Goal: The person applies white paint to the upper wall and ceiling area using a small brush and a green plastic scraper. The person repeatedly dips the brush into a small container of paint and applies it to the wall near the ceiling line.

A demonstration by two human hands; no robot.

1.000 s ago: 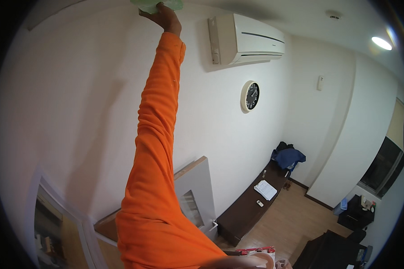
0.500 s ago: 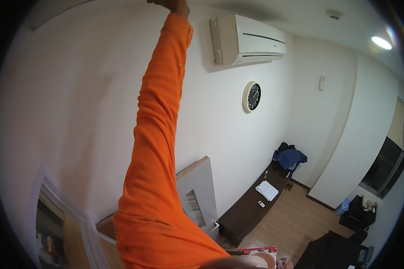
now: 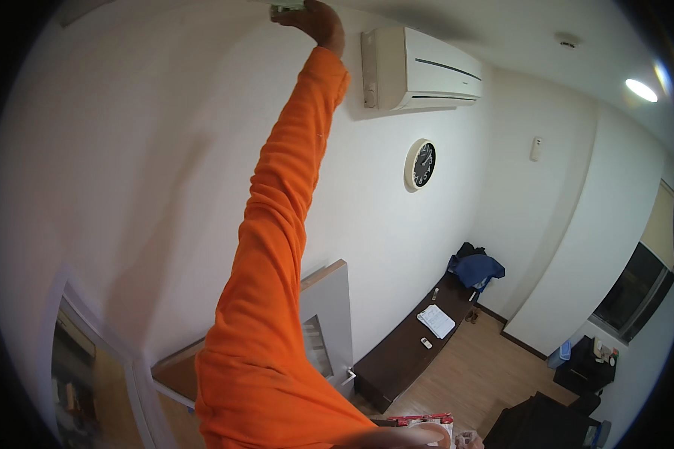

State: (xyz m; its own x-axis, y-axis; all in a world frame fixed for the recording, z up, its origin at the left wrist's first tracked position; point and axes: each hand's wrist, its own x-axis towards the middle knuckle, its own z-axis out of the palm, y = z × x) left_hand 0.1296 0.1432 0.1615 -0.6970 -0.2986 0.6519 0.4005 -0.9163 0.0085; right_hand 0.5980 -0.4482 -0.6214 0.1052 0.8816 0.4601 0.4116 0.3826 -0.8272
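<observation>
White walls and ceiling fill the view, with a wall-mounted air conditioner [image 3: 421,75] and a round clock [image 3: 420,165] on the wall to the right of the raised arm. Left hand [image 3: 312,19], in an orange sleeve [image 3: 277,247], is stretched straight up to the junction of wall and ceiling, fingers closed over a small pale green item [image 3: 286,6]. Item lies directly above the hand, at the far end of the arm's long axis; the air conditioner is just beside it to the right. Item is cut by the frame's top edge, so kind and shape cannot be told. Right hand [image 3: 468,441] barely shows at the bottom edge near a roll of tape [image 3: 434,436]; open or closed cannot be told
</observation>
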